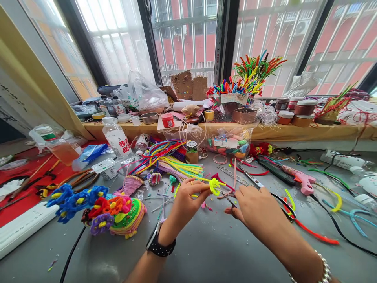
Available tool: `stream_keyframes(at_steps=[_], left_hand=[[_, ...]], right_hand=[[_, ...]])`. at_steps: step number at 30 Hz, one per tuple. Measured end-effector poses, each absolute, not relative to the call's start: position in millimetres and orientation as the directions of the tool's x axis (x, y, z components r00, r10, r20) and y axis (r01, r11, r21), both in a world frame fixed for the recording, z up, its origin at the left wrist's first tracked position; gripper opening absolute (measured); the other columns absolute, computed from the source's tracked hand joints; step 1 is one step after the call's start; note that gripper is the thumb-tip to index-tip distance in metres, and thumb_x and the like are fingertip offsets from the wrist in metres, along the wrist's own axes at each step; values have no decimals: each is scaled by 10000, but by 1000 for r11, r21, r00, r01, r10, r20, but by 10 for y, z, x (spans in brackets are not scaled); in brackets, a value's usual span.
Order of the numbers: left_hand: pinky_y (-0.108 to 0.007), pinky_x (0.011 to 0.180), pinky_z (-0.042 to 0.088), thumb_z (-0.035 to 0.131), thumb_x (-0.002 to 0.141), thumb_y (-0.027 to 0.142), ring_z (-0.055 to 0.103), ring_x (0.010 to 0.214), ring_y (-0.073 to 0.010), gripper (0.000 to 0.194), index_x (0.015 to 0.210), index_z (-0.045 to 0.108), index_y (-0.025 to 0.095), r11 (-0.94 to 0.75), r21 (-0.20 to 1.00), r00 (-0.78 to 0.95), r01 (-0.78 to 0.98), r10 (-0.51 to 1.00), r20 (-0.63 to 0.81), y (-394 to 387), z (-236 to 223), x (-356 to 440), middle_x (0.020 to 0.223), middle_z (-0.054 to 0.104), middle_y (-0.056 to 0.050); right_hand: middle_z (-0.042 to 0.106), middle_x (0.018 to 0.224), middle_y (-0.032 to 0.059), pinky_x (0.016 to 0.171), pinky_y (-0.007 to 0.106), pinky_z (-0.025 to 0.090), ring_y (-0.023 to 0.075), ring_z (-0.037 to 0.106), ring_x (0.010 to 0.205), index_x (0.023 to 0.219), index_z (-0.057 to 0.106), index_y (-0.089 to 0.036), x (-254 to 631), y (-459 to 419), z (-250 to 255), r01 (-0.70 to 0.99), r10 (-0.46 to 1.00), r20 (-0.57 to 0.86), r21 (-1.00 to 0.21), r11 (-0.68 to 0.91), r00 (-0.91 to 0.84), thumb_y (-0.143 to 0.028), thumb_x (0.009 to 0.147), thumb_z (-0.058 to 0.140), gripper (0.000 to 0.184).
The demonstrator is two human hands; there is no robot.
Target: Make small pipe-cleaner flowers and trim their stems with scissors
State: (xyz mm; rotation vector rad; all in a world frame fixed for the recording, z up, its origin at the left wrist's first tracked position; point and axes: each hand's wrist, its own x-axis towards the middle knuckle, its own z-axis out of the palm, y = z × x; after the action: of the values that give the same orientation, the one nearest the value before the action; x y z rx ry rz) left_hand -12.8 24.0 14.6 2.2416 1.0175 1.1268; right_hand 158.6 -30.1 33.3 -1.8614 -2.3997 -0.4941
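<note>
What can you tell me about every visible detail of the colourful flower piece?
The flower piece looks fuzzy, like bent pipe cleaners. Blue, red, orange, pink and purple blooms, several yellow-centred, crowd leftward from a rounded base in green, yellow and pink bands. It rests on the grey table, untouched by either hand; its far side is hidden.

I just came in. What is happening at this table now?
A person's left hand holds a bright yellow fuzzy piece. The right hand holds scissors, with the blades at that piece; whether they are cutting, I cannot tell. Colourful fuzzy flowers are on the grey table, at the left.
</note>
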Motion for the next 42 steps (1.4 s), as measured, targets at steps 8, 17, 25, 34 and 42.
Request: stream_keyframes(at_steps=[8,17,25,34,42], left_hand=[[-351,840,345,531,724,158,572,655,-136,126,692,644,203,-638,613,395,465,770,502,252,135,-146,689,664,-1],[-335,830,351,535,727,171,570,679,-137,132,754,654,220,-636,604,388,480,771,504,266,109,-147,723,671,1],[-317,829,348,527,727,155,566,665,-123,130,705,644,209,-636,612,381,470,772,509,270,129,-171,700,661,9],[-333,834,338,533,722,153,580,655,-116,131,722,641,227,-662,573,398,482,749,530,264,118,-183,710,669,24],[-348,850,325,515,728,142,579,660,-111,147,718,635,224,-694,492,437,527,717,543,268,95,-177,686,660,30]], right_hand=[[590,608,49,571,289,309,174,563,600,621,598,-145,1474,-356,397,955,936,233,202,218,-263,-331,742,557,225],[601,630,33,560,298,315,195,576,602,663,608,-155,1587,-316,320,953,926,267,216,211,-265,-341,697,602,189],[601,578,53,481,260,301,167,568,511,609,597,-139,1480,-355,283,957,919,290,192,217,-267,-347,737,555,247],[604,555,69,474,266,306,188,573,516,578,618,-131,1423,-368,263,945,921,281,259,199,-271,-268,671,629,165],[588,538,75,480,268,276,169,551,512,546,594,-129,1429,-365,150,945,903,332,270,185,-272,-221,689,595,170]])
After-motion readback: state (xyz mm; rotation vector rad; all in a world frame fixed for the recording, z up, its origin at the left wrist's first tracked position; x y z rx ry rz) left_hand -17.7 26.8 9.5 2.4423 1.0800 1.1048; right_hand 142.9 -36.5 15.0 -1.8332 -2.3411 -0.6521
